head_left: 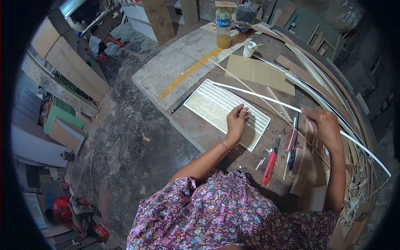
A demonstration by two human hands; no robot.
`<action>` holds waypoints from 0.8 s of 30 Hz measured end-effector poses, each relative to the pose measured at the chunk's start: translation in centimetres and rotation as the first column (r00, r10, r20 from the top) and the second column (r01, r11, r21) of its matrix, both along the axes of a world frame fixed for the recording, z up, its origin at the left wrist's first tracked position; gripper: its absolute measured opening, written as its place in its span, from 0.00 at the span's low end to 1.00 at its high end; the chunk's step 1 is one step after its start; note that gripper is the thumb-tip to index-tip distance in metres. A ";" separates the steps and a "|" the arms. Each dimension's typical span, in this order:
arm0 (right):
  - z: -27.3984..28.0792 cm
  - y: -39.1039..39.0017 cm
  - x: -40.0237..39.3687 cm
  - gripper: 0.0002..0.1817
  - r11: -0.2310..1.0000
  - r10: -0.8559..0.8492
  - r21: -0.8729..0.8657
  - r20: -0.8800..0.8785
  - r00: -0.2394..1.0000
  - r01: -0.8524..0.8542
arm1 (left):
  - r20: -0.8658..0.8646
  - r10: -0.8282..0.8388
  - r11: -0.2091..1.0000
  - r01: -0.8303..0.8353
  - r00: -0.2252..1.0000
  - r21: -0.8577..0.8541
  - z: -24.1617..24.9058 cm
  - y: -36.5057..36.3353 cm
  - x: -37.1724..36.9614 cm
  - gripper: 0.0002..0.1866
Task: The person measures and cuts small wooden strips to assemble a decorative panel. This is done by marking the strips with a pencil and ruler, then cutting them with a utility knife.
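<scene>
1. Two bare hands work at the ribbed panel (216, 104), a white-edged rectangle lying flat on the table (183, 62), with white lines running lengthwise.
2. The left hand (236, 121) is over the panel's right half, fingers loosely curled and slightly apart; whether it touches the surface cannot be told. A thin bracelet (225, 146) circles its wrist.
3. The right hand (326, 125), right of the panel, pinches a long white strip (266, 98) between thumb and fingers. One end reaches the panel's far corner; the other curves away to the right, well apart from it.
4. Just off the panel's near right corner lies a red cutter (270, 166), with small white offcuts (260, 163) beside it. A dark red tool (290, 141) lies farther right.
5. Near the panel's left edge rests a black pencil-like stick (180, 105).
6. Beyond the panel are a brown board (260, 75), a white cup (248, 50) and a bottle (223, 31) part filled with yellowish liquid.
7. Well left of the panel, one person (99, 43) sits on the floor; another, in red (62, 207), is nearer the bottom left.
</scene>
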State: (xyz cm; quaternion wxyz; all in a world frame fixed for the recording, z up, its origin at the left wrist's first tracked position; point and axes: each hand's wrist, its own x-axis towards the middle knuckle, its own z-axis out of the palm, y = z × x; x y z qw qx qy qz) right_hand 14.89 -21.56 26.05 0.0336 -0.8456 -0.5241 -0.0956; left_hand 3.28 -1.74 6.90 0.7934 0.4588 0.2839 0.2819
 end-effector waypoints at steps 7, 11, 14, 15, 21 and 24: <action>4.6 -0.3 1.2 0.18 0.998 -0.016 0.059 0.114 0.993 0.010 | -0.021 0.069 0.977 -0.063 0.997 0.204 -1.5 1.6 0.5 0.20; 8.4 -0.7 1.1 0.18 0.998 -0.062 0.021 0.256 0.965 0.058 | -0.057 0.056 0.955 -0.036 0.997 0.296 -2.9 1.4 1.3 0.20; 10.1 -0.6 1.3 0.19 0.990 -0.134 -0.005 0.324 0.936 0.143 | -0.076 0.032 0.950 -0.007 0.997 0.314 -3.1 0.9 1.8 0.20; 10.1 -0.6 1.5 0.19 0.992 -0.122 0.006 0.300 0.946 0.126 | -0.079 0.024 0.949 0.002 0.997 0.315 -3.2 0.6 1.9 0.20; 4.6 -1.5 4.3 0.19 1.000 0.021 -0.007 0.197 0.980 -0.020 | -0.162 0.104 0.862 -0.008 0.981 0.507 -4.0 0.9 1.7 0.21; 1.4 -0.6 4.3 0.20 0.999 0.019 -0.037 0.135 0.991 -0.014 | -0.101 0.229 0.879 -0.161 0.968 0.449 -3.9 2.0 1.8 0.24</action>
